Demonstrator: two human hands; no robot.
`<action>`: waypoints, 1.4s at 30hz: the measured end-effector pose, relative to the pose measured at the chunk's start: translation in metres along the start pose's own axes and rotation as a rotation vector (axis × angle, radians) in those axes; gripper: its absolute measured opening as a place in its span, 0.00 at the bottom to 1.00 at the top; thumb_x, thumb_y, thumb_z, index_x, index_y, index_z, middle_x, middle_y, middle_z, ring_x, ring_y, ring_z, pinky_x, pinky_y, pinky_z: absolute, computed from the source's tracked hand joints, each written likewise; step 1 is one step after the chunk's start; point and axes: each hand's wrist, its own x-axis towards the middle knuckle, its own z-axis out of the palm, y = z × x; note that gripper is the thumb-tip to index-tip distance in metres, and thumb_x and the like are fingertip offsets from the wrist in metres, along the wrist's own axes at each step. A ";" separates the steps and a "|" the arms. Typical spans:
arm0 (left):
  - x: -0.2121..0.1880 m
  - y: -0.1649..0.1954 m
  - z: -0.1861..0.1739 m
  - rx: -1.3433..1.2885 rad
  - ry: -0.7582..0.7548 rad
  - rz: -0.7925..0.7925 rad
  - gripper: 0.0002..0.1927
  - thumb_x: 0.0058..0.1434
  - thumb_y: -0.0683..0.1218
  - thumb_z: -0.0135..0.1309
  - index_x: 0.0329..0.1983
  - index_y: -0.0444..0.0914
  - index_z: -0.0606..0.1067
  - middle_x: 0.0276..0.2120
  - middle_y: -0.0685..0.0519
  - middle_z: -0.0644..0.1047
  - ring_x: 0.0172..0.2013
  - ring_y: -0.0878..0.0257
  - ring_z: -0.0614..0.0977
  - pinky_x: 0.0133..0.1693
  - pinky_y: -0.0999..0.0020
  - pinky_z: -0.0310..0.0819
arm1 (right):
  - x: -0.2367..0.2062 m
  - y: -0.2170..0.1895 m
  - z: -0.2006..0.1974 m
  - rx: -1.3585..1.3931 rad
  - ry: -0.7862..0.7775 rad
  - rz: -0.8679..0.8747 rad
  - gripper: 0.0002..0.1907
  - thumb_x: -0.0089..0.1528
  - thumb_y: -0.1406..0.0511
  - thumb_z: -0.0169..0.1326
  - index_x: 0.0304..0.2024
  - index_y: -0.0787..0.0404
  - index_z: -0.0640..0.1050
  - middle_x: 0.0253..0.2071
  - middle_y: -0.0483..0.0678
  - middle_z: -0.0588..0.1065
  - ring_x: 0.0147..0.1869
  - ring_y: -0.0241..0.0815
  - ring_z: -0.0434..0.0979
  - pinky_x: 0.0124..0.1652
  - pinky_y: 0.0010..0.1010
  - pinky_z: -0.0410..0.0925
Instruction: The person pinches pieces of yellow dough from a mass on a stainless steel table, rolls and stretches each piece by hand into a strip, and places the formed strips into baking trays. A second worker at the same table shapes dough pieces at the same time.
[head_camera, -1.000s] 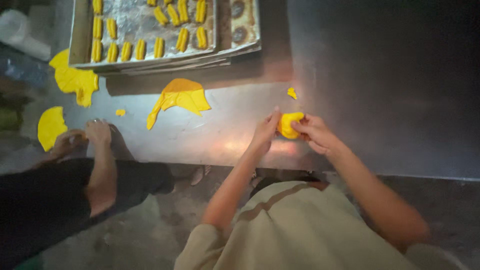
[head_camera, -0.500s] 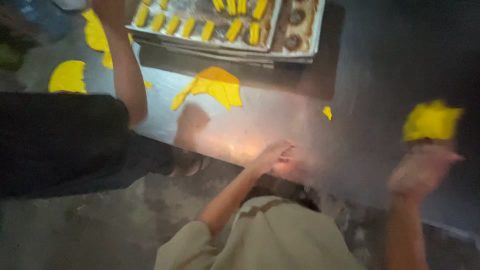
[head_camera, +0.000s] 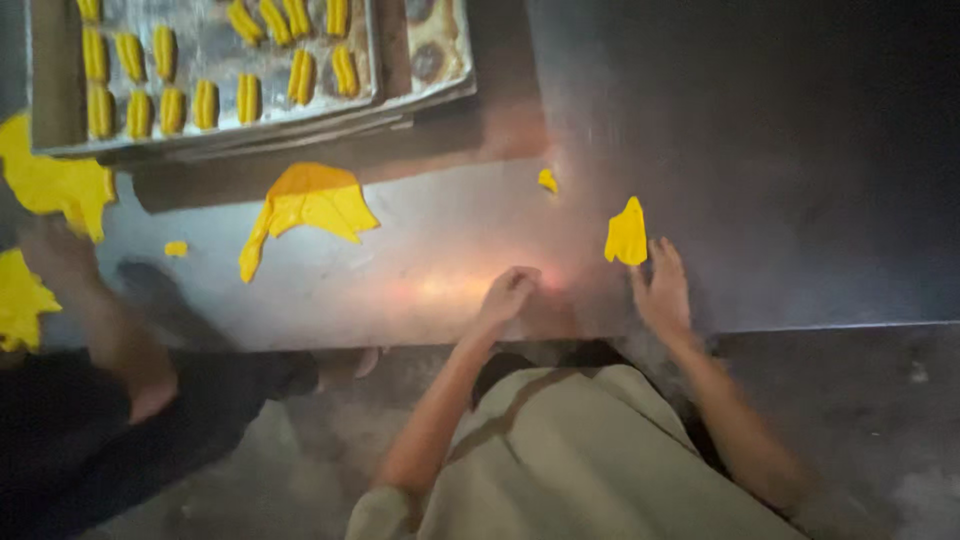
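A small flat piece of yellow dough (head_camera: 627, 233) lies on the steel table (head_camera: 450, 280). My right hand (head_camera: 662, 288) rests flat just to its right, fingers spread, the fingertips at the dough's edge without gripping it. My left hand (head_camera: 508, 293) sits on the table near the front edge with its fingers curled in and nothing visible in them. A larger torn sheet of yellow dough (head_camera: 310, 203) lies to the left, and a tiny dough scrap (head_camera: 547, 180) sits beyond my hands.
A metal baking tray (head_camera: 55, 135) holding several yellow dough sticks (head_camera: 205, 103) stands at the back left. A co-worker's arm (head_camera: 95, 310) reaches in at the left beside more yellow dough (head_camera: 50, 182). The table's right part is dark.
My two hands held a dough lump together; the right hand then lifted it high to the right. Now the dough lies flattened on the table and the right hand is off it.
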 end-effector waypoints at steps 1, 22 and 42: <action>0.012 0.006 0.011 0.224 0.001 0.088 0.14 0.71 0.51 0.55 0.50 0.37 0.78 0.41 0.48 0.80 0.44 0.55 0.81 0.47 0.61 0.75 | 0.015 0.006 -0.008 0.008 -0.007 0.015 0.30 0.69 0.57 0.53 0.68 0.68 0.67 0.69 0.67 0.64 0.73 0.66 0.61 0.69 0.54 0.55; 0.124 0.064 0.132 0.807 -0.174 0.406 0.27 0.54 0.35 0.50 0.60 0.38 0.75 0.56 0.42 0.75 0.55 0.43 0.77 0.58 0.54 0.72 | 0.066 0.068 -0.005 -0.295 -0.230 -0.469 0.23 0.58 0.64 0.52 0.57 0.55 0.78 0.64 0.53 0.69 0.67 0.54 0.66 0.64 0.48 0.57; 0.093 0.046 0.126 1.079 -0.480 0.730 0.19 0.59 0.38 0.49 0.55 0.31 0.76 0.58 0.43 0.73 0.63 0.46 0.71 0.69 0.49 0.61 | 0.019 0.043 -0.006 -0.321 0.040 -0.455 0.15 0.55 0.66 0.55 0.45 0.61 0.81 0.52 0.47 0.75 0.59 0.47 0.73 0.58 0.41 0.64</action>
